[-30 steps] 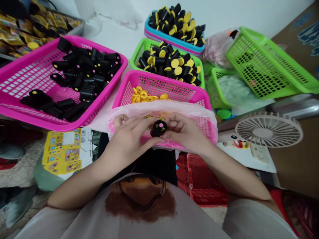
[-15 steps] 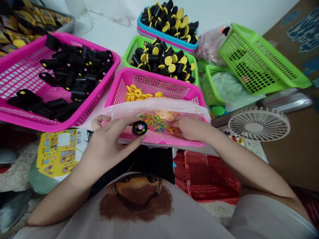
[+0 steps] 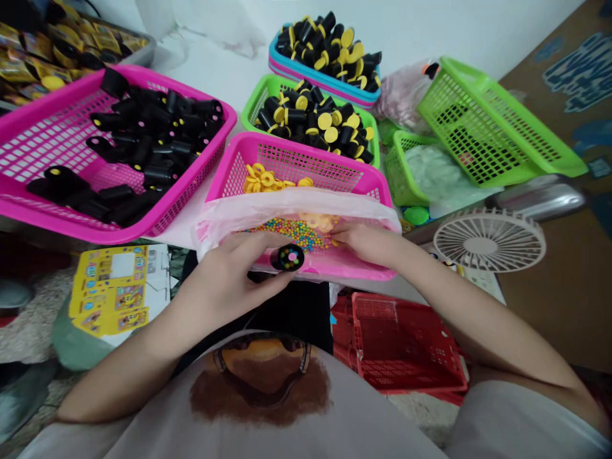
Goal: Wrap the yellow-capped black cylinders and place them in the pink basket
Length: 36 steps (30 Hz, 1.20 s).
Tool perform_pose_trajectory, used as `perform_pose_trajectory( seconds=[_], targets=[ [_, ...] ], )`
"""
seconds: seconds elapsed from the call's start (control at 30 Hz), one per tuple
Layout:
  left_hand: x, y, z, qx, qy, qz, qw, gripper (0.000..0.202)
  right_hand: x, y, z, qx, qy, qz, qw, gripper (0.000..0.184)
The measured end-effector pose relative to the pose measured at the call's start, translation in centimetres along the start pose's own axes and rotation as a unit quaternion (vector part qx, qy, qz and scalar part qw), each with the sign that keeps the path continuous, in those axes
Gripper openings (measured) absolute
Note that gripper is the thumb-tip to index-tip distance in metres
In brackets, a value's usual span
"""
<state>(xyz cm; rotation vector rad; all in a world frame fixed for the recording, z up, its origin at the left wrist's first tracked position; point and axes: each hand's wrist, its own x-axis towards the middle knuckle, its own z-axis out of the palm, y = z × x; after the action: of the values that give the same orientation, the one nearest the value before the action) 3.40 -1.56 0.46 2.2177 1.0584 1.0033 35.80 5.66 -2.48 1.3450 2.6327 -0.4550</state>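
My left hand (image 3: 234, 268) grips a small black plastic tube (image 3: 290, 257) between thumb and fingers. Its round open end faces me and shows coloured beads around a pink centre. My right hand (image 3: 366, 245) reaches into the front pink basket (image 3: 306, 141), fingers bent together at the right edge of loose multicoloured beads (image 3: 294, 231); whatever is between the fingertips is hidden. The beads lie on a whitish plastic sheet (image 3: 268, 205) draped over the basket's near part. Behind the sheet, yellow rings (image 3: 262, 180) are heaped in the same basket.
A large pink basket (image 3: 157, 229) at left holds black tubes (image 3: 143, 131). Behind, a green basket (image 3: 251, 105) and a blue tub (image 3: 325, 70) hold yellow-capped black tubes. At right are a tilted green basket (image 3: 497, 121) and a fan (image 3: 488, 242). A red crate (image 3: 406, 344) stands below.
My left hand has moved right with the black tube, tilting it so its side shows. My right hand stays among the beads, its fingers slightly farther back. The view has shifted a little.
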Motion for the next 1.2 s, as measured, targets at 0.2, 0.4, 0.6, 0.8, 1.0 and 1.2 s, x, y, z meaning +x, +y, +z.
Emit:
perform_pose_trajectory(
  seconds=[0.2, 0.4, 0.6, 0.8, 1.0, 1.2],
  targets=[
    [0.3, 0.0, 1.5, -0.205, -0.028, -0.063, 0.976, 0.023, -2.7, -4.6, -1.5, -0.042, 0.186, 0.051, 0.98, 0.028],
    [0.2, -0.2, 3.5, -0.268, -0.053, -0.04, 0.961, 0.026, -4.0, -12.9, -1.2, 0.026, 0.468, -0.102, 0.878, 0.026],
    [-0.4, -1.1, 3.7, -0.334, -0.04, 0.052, 0.94, 0.02, -3.0, -12.8, -1.0, 0.068, 0.473, -0.207, 0.854, 0.036],
    [-1.7, -1.2, 3.2, -0.394, -0.107, 0.011, 0.913, 0.016, -2.3, -12.7, -0.1, 0.091, 0.441, -0.254, 0.856, 0.052],
    [-3.5, -0.7, 5.5, -0.523, -0.18, -0.044, 0.832, 0.026, -4.7, -14.2, 3.8, 0.101, 0.465, -0.204, 0.856, 0.054],
    [-4.2, 0.5, 7.0, -0.549, -0.181, -0.125, 0.806, 0.033, -7.1, -15.1, 5.7, 0.184, 0.466, -0.108, 0.859, 0.055]
  ],
)
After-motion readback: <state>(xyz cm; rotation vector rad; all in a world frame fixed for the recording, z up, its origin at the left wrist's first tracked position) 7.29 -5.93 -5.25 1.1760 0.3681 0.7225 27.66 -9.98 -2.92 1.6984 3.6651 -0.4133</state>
